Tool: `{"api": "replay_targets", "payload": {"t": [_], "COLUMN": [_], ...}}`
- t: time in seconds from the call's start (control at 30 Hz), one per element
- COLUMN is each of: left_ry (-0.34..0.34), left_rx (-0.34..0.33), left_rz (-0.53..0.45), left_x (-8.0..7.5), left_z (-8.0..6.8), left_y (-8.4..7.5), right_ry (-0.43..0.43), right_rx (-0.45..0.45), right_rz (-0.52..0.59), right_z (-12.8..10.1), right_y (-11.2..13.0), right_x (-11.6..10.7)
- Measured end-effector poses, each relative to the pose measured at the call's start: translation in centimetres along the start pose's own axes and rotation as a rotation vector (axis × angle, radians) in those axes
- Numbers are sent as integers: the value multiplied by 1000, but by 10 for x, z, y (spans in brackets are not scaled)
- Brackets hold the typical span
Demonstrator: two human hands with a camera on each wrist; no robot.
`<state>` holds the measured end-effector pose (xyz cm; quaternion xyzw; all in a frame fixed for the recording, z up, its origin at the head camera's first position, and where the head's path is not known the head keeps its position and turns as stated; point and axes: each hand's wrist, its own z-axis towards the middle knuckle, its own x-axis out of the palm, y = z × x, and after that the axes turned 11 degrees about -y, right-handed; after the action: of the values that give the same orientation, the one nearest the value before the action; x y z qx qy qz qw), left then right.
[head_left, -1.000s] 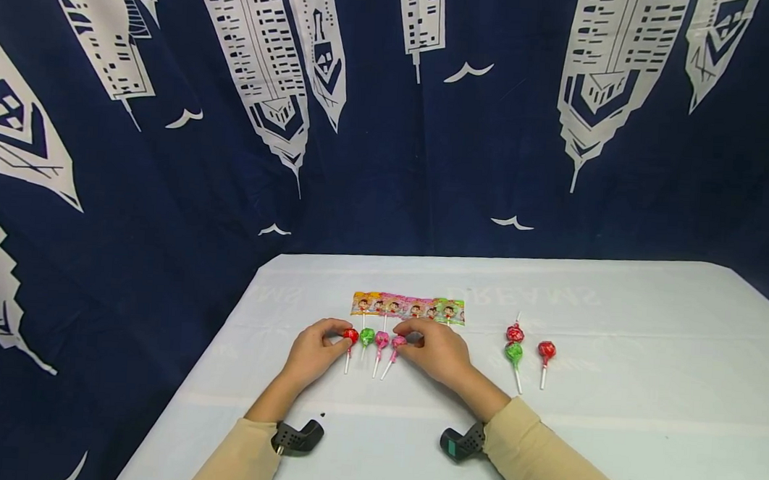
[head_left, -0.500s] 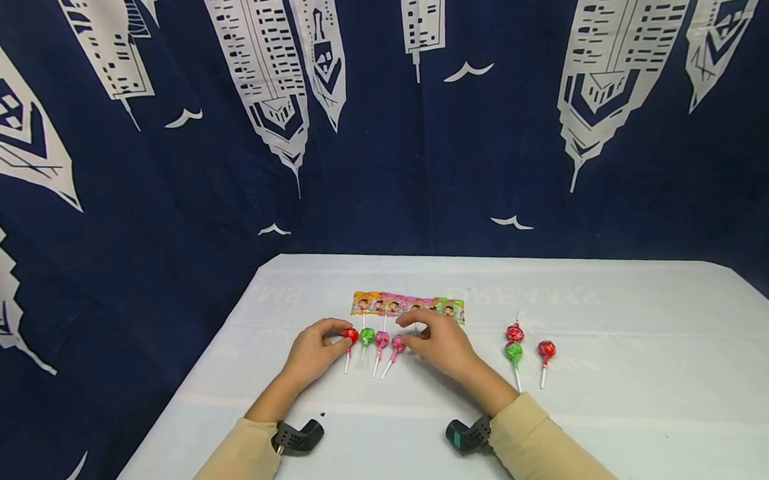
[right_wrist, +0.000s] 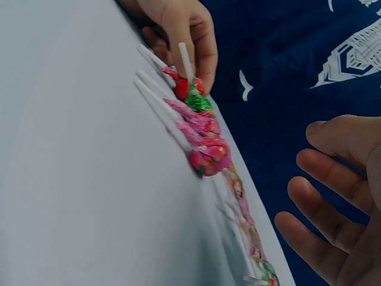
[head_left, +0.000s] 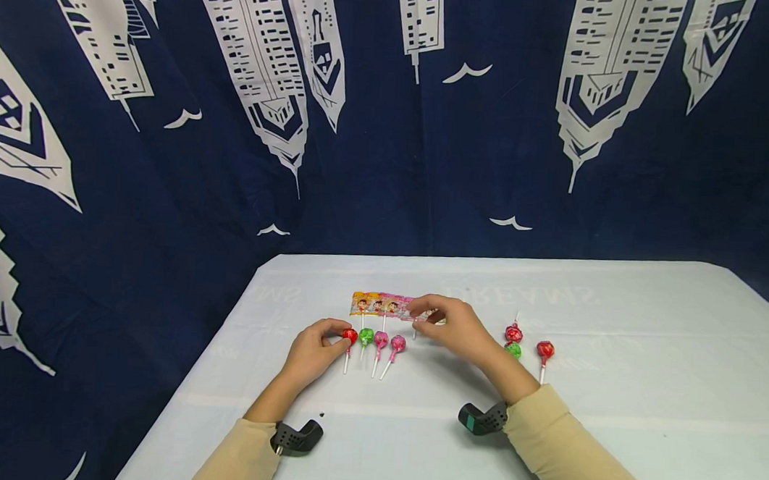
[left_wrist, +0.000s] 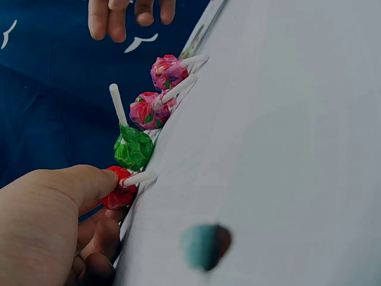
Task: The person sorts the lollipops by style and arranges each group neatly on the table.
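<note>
Four lollipops are lying in a row; the left hand (head_left: 313, 352) is pinching the red lollipop (head_left: 350, 335) at its end; the right hand (head_left: 454, 331), fingers relaxed and holding nothing, is hovering over the wrapper strip (head_left: 381, 304), whose print is unreadable; mirrored "DREAMS" lettering (head_left: 551, 296) is showing beyond it on the tablecloth (head_left: 645, 370), in the head view alone.

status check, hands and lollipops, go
Left hand pinching red lollipop at row's end. Right hand open, over the flat lollipop strip. Three more lollipops beyond right wrist, nothing blocking.
</note>
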<state>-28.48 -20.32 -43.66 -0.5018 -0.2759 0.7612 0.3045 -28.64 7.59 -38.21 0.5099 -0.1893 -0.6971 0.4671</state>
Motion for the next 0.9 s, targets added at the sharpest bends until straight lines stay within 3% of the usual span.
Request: {"api": "replay_targets", "payload": {"t": [0.33,0.9], "left_ry": [0,2], "left_rx": [7,17], "left_rz": [6,-1], "left_x": [0,-1], "left_z": [0,0], "left_y": [-1,-1], "right_ry": [76,131], "right_rx": [-31,43], "right_rz": [-3,-64], "right_z": [7,11], "right_y": [-3,-30], "right_x": [-29,-82]}}
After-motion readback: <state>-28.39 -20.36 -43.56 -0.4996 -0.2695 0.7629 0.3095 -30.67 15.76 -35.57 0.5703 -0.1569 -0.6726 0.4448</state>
